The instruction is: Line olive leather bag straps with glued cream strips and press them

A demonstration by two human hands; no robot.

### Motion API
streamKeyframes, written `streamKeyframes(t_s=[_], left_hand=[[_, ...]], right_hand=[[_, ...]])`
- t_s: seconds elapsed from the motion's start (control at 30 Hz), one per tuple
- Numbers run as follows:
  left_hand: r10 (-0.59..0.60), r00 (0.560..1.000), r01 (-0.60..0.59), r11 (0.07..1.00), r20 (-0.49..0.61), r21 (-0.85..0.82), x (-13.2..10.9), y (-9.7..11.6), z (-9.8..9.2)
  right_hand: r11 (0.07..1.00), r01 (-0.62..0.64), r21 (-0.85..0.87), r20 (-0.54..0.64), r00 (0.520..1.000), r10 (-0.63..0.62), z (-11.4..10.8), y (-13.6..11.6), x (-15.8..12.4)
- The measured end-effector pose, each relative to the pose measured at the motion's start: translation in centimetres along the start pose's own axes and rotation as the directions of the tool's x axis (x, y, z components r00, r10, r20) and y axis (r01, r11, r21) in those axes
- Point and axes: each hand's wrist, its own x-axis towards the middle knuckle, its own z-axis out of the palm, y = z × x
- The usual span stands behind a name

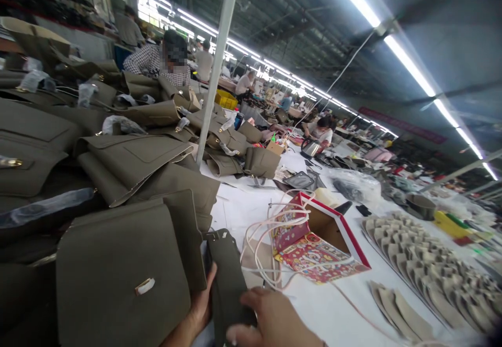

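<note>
An olive-grey handbag (121,273) lies at the lower left, with a small gold clasp part (144,286) on its front, partly wrapped in white. My left hand (200,305) is closed on the bag's edge, its fingertips showing between the front and a narrow dark panel (227,279). From the lower right, my right hand (278,318) grips that panel with thumb and forefinger. Its other fingers are hidden and the hand is slightly blurred. Whether the panel is joined to the bag is unclear.
Similar handbags (133,158) are heaped at left around a metal pole (217,64). A red patterned box (314,258) with white cord (259,226) stands on the white table (298,310). Beige pieces (427,268) are lined up at right. Co-workers sit beyond, one in a checked shirt (143,59).
</note>
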Motion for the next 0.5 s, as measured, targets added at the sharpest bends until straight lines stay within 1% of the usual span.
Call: streamKeyframes(t_s=[0.07, 0.1, 0.13, 0.2, 0.27, 0.3, 0.33, 0.4, 0.5], left_hand=[[0.024, 1.000, -0.024, 1.000, 0.009, -0.008, 0.3, -0.5, -0.1], [0.033, 0.999, -0.033, 0.999, 0.008, -0.010, 0.5, -0.7, -0.2], [0.036, 0.999, -0.036, 0.999, 0.007, -0.013, 0.7, -0.9, -0.3], [0.029, 0.999, -0.029, 0.999, 0.026, -0.015, 1.2, -1.2, -0.6], [0.022, 0.999, -0.022, 1.000, 0.044, -0.005, 1.7, -1.5, -1.0], [0.018, 0.999, -0.018, 1.000, 0.040, 0.004, 1.9, -1.6, -1.1], [0.013, 1.000, -0.014, 1.000, 0.029, 0.016, 2.1, -1.7, -1.3], [0.010, 1.000, -0.010, 0.999, 0.018, 0.037, 2.3, -1.9, -1.5], [0.019, 1.000, -0.020, 0.999, 0.018, 0.043, 2.2, -2.0, -1.4]], right_hand=[[0.995, -0.057, -0.085, -0.160, 0.986, 0.043, -2.9, -0.1, 3.0], [0.987, -0.087, -0.138, -0.215, 0.975, 0.056, -4.1, -0.1, 5.2], [0.971, -0.118, -0.210, -0.232, 0.970, 0.068, -4.8, -0.1, 7.5], [0.954, -0.153, -0.258, -0.202, 0.974, 0.102, -5.0, 0.4, 12.3], [0.947, -0.150, -0.285, -0.134, 0.984, 0.116, -3.9, 1.1, 16.1], [0.945, -0.139, -0.296, -0.098, 0.989, 0.114, -3.2, 1.5, 17.5], [0.944, -0.125, -0.307, -0.063, 0.992, 0.111, -2.6, 1.9, 18.4], [0.942, -0.095, -0.322, 0.000, 0.995, 0.100, -1.6, 2.8, 19.2], [0.941, -0.067, -0.332, 0.049, 0.995, 0.088, -1.2, 3.8, 18.9]])
